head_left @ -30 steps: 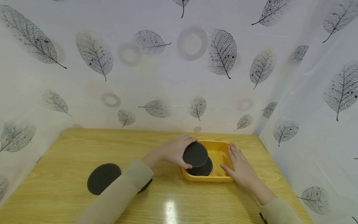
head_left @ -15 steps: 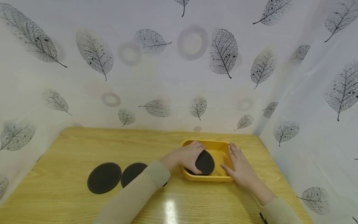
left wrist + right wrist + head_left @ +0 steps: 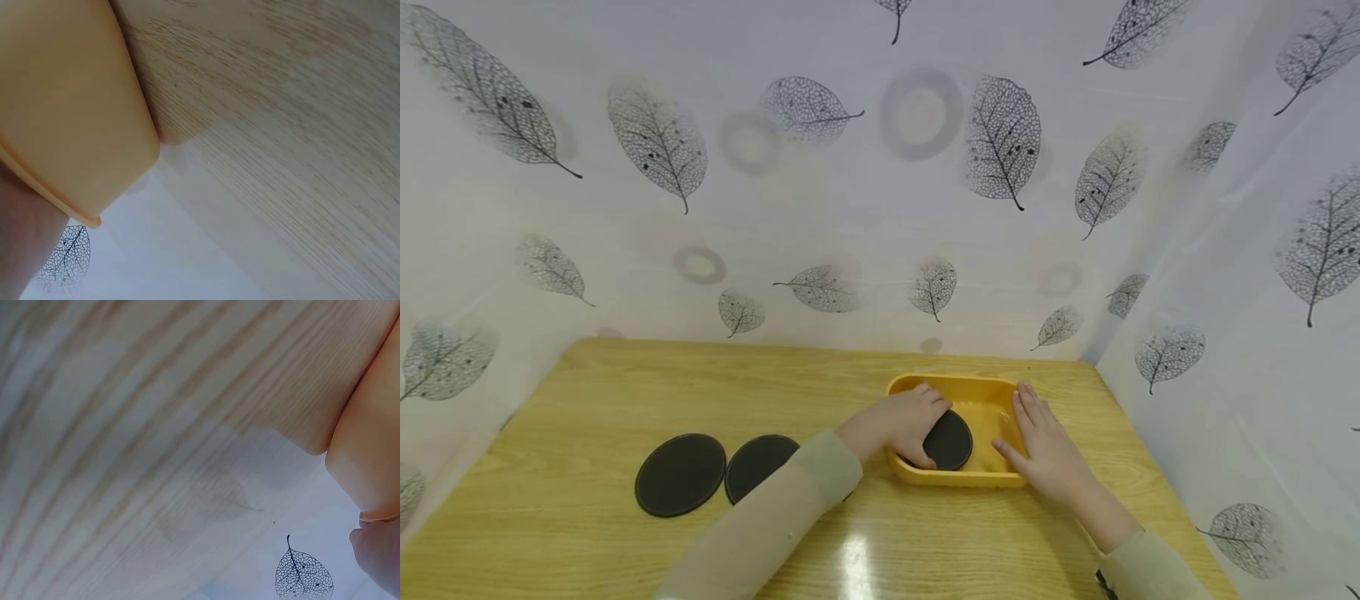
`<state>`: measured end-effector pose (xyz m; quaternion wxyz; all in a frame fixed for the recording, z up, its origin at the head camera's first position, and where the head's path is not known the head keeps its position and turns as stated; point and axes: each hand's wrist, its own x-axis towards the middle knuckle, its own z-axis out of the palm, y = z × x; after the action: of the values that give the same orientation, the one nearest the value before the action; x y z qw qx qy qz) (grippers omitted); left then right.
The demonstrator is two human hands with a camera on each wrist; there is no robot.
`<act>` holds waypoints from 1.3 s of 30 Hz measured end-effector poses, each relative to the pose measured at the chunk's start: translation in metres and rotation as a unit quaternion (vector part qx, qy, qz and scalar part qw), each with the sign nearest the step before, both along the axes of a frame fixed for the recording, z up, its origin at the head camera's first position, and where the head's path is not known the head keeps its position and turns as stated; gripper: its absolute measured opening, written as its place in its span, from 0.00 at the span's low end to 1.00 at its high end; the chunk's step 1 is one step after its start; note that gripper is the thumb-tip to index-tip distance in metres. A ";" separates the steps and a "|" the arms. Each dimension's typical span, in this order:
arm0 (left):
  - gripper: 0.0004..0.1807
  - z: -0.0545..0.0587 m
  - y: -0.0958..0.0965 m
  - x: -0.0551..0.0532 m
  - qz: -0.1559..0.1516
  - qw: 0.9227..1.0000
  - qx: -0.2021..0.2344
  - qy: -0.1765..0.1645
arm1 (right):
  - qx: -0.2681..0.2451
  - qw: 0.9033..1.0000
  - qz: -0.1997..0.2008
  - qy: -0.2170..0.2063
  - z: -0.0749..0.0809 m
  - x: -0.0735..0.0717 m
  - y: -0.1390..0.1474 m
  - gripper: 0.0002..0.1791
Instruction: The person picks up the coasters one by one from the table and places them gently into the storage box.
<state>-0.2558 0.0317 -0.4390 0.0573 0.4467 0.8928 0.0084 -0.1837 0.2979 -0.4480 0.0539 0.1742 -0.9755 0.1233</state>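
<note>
In the head view, a yellow plastic tray (image 3: 958,479) stands at the right of the wooden table. My left hand (image 3: 910,421) reaches over its left side and grips a round black coaster (image 3: 951,440) low inside, thumb at the near edge and fingers at the far edge. The hand hides the coaster's left part. My right hand (image 3: 1048,442) rests on the tray's right rim with straight fingers, thumb over the inside. The left wrist view shows the tray's outer wall (image 3: 75,106); the right wrist view catches a bit of the right hand (image 3: 381,556) at the rim.
Two more black coasters lie flat at the left: a fully visible coaster (image 3: 681,475) and a second coaster (image 3: 756,462) partly under the left sleeve (image 3: 775,517). A leaf-print sheet (image 3: 850,208) hangs behind the wooden table (image 3: 625,392) and along its sides.
My left hand has lowered the coaster into the tray, over the black coaster seen there earlier. Its sleeve shifted right, uncovering more of the second table coaster. The right hand stayed put.
</note>
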 end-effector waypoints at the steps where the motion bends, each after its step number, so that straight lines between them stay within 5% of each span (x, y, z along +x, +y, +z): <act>1: 0.53 0.001 0.000 0.000 0.001 1.000 0.000 -0.002 | 0.000 1.000 0.000 -0.001 0.000 0.000 0.000 0.49; 10: 0.48 0.003 -0.010 -0.001 -0.009 0.999 0.032 -0.016 | -0.004 1.000 -0.001 -0.005 0.001 0.001 -0.001 0.49; 21: 0.36 0.017 -0.052 0.004 -0.042 0.991 0.125 0.001 | -0.005 1.000 -0.001 -0.003 0.000 0.001 0.000 0.50; 32: 0.36 0.029 -0.104 0.029 -0.051 0.988 0.141 0.045 | -0.003 1.000 -0.003 -0.005 0.002 0.002 -0.002 0.49; 39: 0.35 0.014 -0.144 0.048 -0.026 0.989 0.137 0.039 | 0.002 1.000 -0.006 -0.006 0.001 0.001 -0.001 0.49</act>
<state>-0.2073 -0.1126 -0.4252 -0.0391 0.4737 0.8727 0.1121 -0.1823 0.2968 -0.4473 0.0480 0.1680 -0.9771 0.1218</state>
